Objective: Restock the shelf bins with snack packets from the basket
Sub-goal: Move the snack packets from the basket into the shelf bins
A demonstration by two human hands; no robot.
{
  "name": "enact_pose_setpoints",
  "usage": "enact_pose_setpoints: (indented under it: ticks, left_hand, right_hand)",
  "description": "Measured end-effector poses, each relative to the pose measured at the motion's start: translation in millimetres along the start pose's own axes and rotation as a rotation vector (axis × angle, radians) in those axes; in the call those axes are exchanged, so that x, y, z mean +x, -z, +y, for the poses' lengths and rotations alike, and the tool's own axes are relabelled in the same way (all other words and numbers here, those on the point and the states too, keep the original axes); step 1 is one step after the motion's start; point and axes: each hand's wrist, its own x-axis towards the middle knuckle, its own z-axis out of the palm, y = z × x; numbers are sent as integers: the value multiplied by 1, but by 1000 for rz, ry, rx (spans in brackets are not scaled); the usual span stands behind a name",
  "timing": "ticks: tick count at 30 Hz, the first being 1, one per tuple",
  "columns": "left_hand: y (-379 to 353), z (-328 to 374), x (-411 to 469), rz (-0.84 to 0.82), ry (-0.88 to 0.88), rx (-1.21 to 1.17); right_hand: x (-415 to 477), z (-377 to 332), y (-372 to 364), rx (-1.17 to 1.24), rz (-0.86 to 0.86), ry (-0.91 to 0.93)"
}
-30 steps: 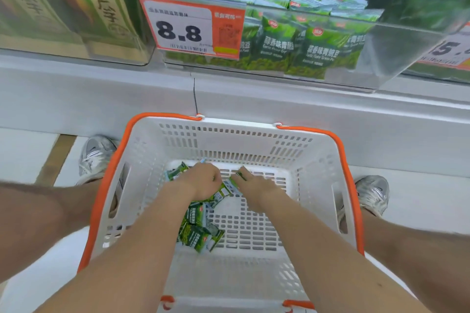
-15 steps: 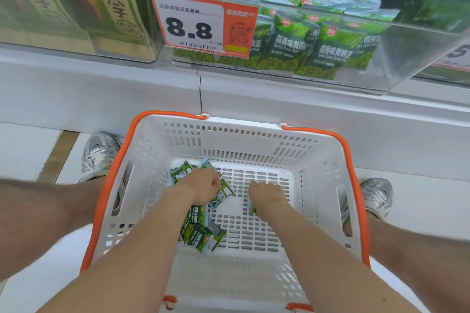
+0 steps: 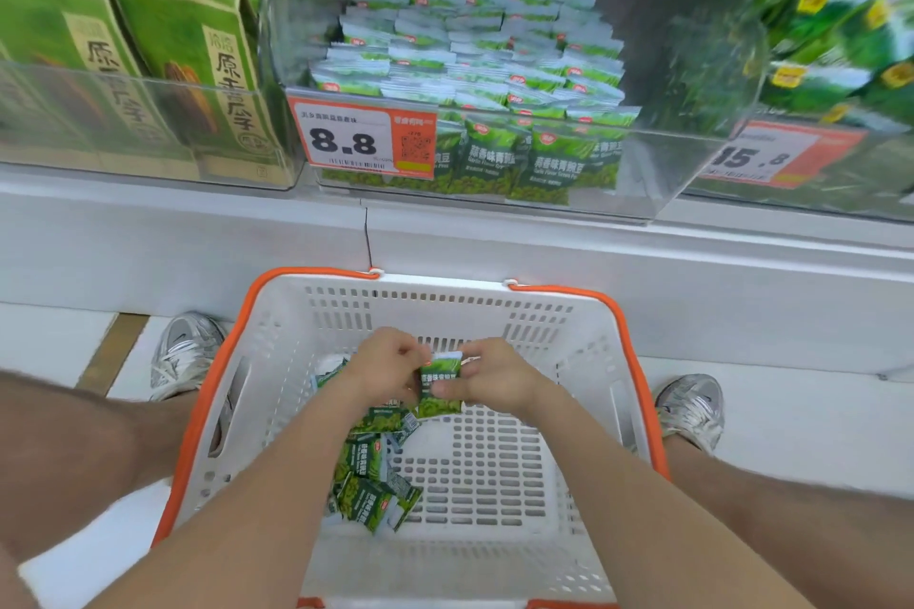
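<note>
Mid-pickup over the white basket (image 3: 445, 284), our left grip (image 3: 388, 368) and right grip (image 3: 497, 378) pinch one green packet (image 3: 440, 386) between them; next, we reckon, comes a careful lift into the shelf bin (image 3: 658, 168) above

Green snack packet (image 3: 439, 386) upright inside white basket (image 3: 445, 307)

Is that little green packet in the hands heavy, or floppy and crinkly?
Probably light: the left hand and right hand pinch the green packet with fingertips only. Likely soft and bendy, as the loose packets in the basket lie tumbled at angles. It shouldn't roll; it looks flat.
</note>
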Motion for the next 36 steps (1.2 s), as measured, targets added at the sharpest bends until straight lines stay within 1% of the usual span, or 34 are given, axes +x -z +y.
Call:
enact_pose_setpoints:
  ticks: [2, 5, 8, 10, 11, 12, 15, 17, 18, 20, 21, 22, 24, 25, 27, 29, 31, 34, 36]
  left_hand:
    - [3, 17, -13, 2, -18, -74]
    - [8, 36, -28, -17, -51, -136]
    - [8, 52, -39, -7, -124, -108]
    - [7, 65, -44, 25, -207, -61]
    - [6, 71, -45, 68, -278, -16]
    - [5, 78, -46, 145, -368, 54]
    - [3, 106, -54, 457, -640, 258]
    - [3, 130, -66, 589, -742, 274]
    - [4, 141, -73, 635, -788, 271]
    - [3, 163, -87, 702, -885, 237]
    - [2, 173, -92, 737, -926, 212]
    - [2, 184, -98, 776, -960, 183]
    - [3, 203, -105, 840, -1019, 135]
    - [4, 211, -107, 868, -1056, 148]
    - [8, 225, -107, 928, -1138, 297]
    - [11, 237, -106, 928, -1224, 505]
    - [14, 250, -104, 850, -1236, 661]
    - [14, 260, -97, 650, -1123, 859]
    - [11, 260, -94, 582, -1027, 912]
  right_hand:
    - [-12, -11, 4, 49, -2, 43]
    - [-30, -25, 11, 36, 26, 79]
    - [-47, -37, 15, 12, 71, 103]
    - [-57, -51, 14, -13, 116, 124]
    - [-62, -61, 14, -31, 139, 140]
    - [-67, -74, 15, -48, 152, 165]
    - [-91, -124, 26, -153, 131, 225]
    - [-114, -161, 35, -307, 116, 253]
    - [-125, -178, 38, -440, 134, 271]
    - [-149, -209, 44, -748, 243, 332]
    - [-159, -221, 46, -859, 325, 372]
    - [-169, -231, 49, -917, 402, 401]
    - [-182, -247, 55, -947, 544, 430]
    - [-187, -252, 58, -910, 630, 454]
    - [-189, -256, 66, -767, 790, 556]
    - [-185, -256, 71, -724, 881, 653]
    - [-178, -252, 75, -764, 896, 707]
    - [-172, -247, 79, -829, 822, 656]
    - [-170, -248, 82, -874, 782, 595]
